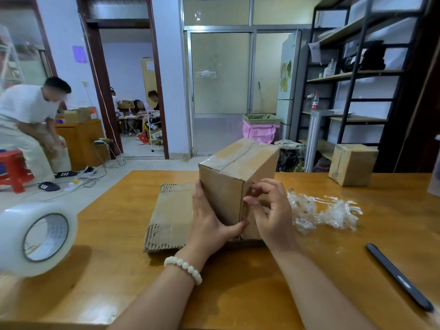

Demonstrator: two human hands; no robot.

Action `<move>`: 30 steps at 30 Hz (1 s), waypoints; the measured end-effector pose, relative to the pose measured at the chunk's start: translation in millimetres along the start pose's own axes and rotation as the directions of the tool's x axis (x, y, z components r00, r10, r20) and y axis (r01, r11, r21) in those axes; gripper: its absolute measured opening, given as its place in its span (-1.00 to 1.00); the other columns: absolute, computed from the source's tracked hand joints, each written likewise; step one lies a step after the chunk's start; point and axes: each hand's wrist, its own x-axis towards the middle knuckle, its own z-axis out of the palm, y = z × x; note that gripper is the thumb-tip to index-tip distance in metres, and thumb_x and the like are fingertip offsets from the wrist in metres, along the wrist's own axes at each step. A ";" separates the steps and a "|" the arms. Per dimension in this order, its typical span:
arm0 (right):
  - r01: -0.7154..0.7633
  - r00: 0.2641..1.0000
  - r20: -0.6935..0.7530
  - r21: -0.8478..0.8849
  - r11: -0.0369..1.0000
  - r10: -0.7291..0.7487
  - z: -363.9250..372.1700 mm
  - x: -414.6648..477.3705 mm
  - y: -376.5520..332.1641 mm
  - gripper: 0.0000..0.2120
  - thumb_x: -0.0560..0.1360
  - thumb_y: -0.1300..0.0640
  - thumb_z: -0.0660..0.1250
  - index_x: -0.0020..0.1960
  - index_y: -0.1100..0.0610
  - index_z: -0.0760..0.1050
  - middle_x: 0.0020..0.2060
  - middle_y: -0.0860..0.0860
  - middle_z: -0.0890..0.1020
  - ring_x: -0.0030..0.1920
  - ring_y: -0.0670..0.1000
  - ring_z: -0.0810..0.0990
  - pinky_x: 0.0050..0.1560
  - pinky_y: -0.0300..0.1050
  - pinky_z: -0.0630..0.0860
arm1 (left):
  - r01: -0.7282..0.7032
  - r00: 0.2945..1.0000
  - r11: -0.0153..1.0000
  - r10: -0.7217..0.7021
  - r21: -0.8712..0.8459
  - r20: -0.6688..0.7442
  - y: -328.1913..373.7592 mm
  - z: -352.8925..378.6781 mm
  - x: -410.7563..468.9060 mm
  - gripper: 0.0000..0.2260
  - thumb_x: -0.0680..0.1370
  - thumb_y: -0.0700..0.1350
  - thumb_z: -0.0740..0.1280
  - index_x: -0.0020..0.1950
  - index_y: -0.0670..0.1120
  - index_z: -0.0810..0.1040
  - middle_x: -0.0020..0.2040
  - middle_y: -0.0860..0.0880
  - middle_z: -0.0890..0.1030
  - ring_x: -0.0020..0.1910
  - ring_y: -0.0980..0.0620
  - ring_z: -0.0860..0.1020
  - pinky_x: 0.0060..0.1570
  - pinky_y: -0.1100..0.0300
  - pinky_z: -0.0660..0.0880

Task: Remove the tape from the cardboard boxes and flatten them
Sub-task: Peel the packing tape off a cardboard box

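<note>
Head view: two boxes, near box (223, 194), far box (352, 164); one flattened sheet (170, 216)

Bracelet (183, 266): a single row of round, milky-white beads, snug round the left wrist.
Beads: smooth, slightly glossy, much the same size, each touching the next.
Left forearm (164, 298): bare to the view's lower edge.
Right forearm (316, 287): bare likewise.
Left grip (209, 222): bare.
Right grip (273, 215): bare.
</note>
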 end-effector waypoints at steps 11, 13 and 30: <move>0.203 0.965 -0.106 -0.285 0.937 -0.241 4.0 -2.8 -1.8 -0.83 0.49 0.23 0.30 -0.22 0.29 0.56 -0.20 0.12 0.57 -0.17 0.02 0.56 -0.19 -0.11 0.58 | 0.008 1.000 1.000 -0.008 0.016 0.009 2.8 0.2 -1.7 0.19 0.27 0.15 0.58 0.35 0.26 -0.44 0.56 -0.07 -0.12 0.56 -0.03 -0.07 0.51 -0.07 0.11; 0.205 0.964 -0.103 -0.295 0.933 -0.244 4.9 -2.7 -1.4 -0.83 0.49 0.22 0.30 -0.22 0.28 0.55 -0.22 0.12 0.57 -0.20 0.04 0.56 -0.24 -0.07 0.58 | 0.011 1.000 1.000 -0.011 0.027 0.010 1.9 0.9 -1.4 0.20 0.26 0.19 0.57 0.36 0.25 -0.47 0.57 -0.07 -0.12 0.56 -0.05 -0.06 0.50 -0.11 0.12; 0.069 0.997 -0.040 -0.077 0.995 -0.072 1.1 -2.0 2.3 -0.66 0.55 -0.07 0.25 -0.10 0.22 0.57 0.03 -0.17 0.43 0.07 -0.17 0.49 0.03 -0.21 0.56 | 0.004 1.000 1.000 -0.004 0.019 0.019 -0.1 0.0 -0.9 0.20 0.27 0.17 0.58 0.42 0.19 -0.41 0.55 -0.04 -0.08 0.53 -0.03 -0.01 0.50 -0.07 0.14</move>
